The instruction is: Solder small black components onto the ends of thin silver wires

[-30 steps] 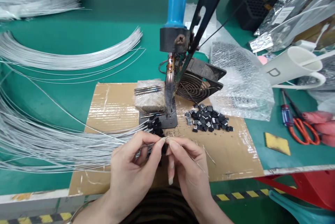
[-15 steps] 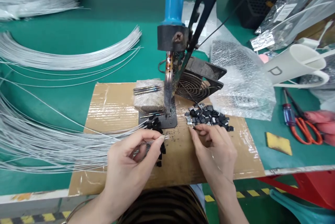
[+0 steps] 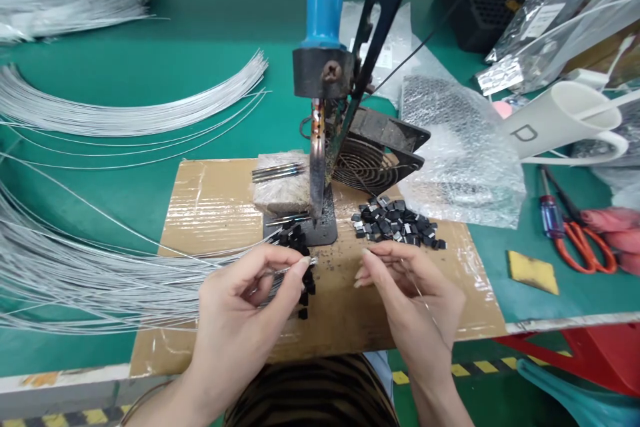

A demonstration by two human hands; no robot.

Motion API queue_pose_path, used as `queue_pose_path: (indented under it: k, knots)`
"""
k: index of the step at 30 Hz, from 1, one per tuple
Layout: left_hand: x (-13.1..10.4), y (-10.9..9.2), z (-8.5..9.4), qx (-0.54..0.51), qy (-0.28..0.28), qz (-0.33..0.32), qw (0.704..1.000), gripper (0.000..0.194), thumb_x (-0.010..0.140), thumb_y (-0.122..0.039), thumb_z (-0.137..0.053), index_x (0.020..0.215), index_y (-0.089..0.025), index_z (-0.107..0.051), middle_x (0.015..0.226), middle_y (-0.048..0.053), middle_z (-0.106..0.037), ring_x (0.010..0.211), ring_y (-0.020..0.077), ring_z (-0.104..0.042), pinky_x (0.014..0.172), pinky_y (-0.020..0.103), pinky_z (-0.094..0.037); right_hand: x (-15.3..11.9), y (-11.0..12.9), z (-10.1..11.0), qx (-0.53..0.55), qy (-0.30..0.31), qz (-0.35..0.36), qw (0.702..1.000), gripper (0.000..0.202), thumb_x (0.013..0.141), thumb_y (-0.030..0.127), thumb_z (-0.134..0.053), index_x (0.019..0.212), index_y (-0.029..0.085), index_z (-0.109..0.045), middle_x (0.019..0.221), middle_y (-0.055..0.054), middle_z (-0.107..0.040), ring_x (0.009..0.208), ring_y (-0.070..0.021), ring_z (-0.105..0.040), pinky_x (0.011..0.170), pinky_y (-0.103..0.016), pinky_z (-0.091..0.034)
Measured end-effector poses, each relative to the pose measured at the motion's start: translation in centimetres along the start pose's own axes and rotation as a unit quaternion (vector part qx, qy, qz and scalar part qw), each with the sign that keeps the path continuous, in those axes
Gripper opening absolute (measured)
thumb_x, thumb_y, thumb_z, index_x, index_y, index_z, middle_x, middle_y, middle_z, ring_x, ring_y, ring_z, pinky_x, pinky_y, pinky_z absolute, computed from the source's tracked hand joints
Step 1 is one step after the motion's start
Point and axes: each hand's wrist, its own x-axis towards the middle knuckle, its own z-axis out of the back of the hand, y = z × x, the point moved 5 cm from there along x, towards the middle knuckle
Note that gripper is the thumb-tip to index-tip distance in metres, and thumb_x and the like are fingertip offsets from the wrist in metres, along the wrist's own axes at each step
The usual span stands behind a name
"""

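Observation:
My left hand (image 3: 250,307) is closed, thumb and forefinger pinching a thin cable whose small silvery end (image 3: 313,261) sticks out to the right. Below and beside these fingers lies a bundle of grey cables (image 3: 150,280), their black-capped ends (image 3: 293,236) partly hidden by the hand. My right hand (image 3: 415,294) is closed too, in front of a pile of small black connectors (image 3: 395,222). A thin silvery wire (image 3: 425,304) runs across its back toward the fingers; whether anything else sits in the pinch is hidden. Above both hands a soldering iron (image 3: 317,167) points down.
The iron's black stand holds it over a dark base plate (image 3: 320,230) on cardboard (image 3: 210,200). Behind stand a wrapped block (image 3: 281,194) and a small fan (image 3: 373,154). Scissors (image 3: 585,247), a yellow sponge (image 3: 533,272) and a white mug (image 3: 555,120) are at the right.
My right hand has drawn back from the connector pile toward me, its fingertips now apart from the pile. My left hand keeps its pinch, shifted slightly left.

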Motion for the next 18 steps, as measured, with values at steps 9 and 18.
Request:
queue_pose_path:
  k: [9,18]
  knots:
    - [0.5,-0.2,-0.3,-0.006,0.063,0.009,0.998,0.01,0.092,-0.029,-0.071,0.087,-0.022,-0.077,0.081,0.004,-0.081,0.064,0.0142,-0.07,0.053,0.021,-0.047,-0.5,0.8,-3.0,0.12,0.107,-0.067,0.985,0.004,0.092,0.026,-0.081,0.09,0.026,-0.084,0.067,0.002,-0.076,0.054,-0.0104,-0.069,0.054,-0.019,-0.061]
    - [1.0,-1.1,-0.5,-0.065,0.117,0.018,0.991,0.01,0.091,-0.024,-0.071,0.082,-0.022,-0.076,0.084,0.004,-0.082,0.058,0.0128,-0.067,0.047,0.02,-0.042,-1.0,0.5,-4.3,0.142,0.13,-0.105,0.976,0.006,0.09,0.028,-0.082,0.088,0.024,-0.085,0.064,0.001,-0.073,0.05,-0.0104,-0.065,0.048,-0.019,-0.059]
